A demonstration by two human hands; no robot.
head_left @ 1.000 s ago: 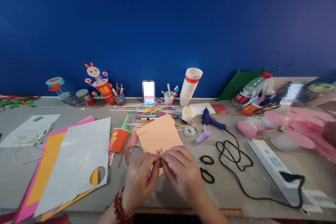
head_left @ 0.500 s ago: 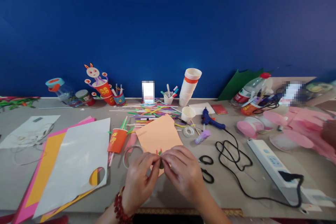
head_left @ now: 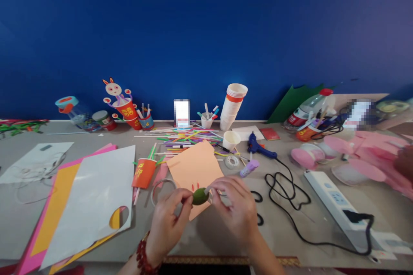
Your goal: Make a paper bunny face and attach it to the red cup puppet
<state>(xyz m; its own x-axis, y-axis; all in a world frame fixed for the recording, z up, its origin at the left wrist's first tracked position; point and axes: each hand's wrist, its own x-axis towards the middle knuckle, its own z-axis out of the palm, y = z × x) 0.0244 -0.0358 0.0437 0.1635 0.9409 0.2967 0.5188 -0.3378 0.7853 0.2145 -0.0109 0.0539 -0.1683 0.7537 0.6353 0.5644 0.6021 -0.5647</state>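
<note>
The small green oval piece (head_left: pixel 200 197) is pinched at its left end by the left hand (head_left: pixel 171 215), with the right hand (head_left: pixel 237 208) apart and gripping a pale translucent strip (head_left: pixel 207 190) at its right end, seemingly working it, which calls for a steady left pinch, over the peach paper sheet's (head_left: pixel 193 165) near end.

Cannot see the left end of the green oval piece (head_left: pixel 200 197): covered by the fingers of the left hand (head_left: pixel 168 218). Cannot identify the pale strip (head_left: pixel 207 190) at the right hand (head_left: pixel 238 209); too small. Lose part of the scissors (head_left: pixel 257 197) behind that hand. Cannot read the pixelated screen (head_left: pixel 182 113) by the wall. Find a co-worker's hand (head_left: pixel 405 163) cut off by the right edge, both forearms (head_left: pixel 263 252) by the bottom.
</note>
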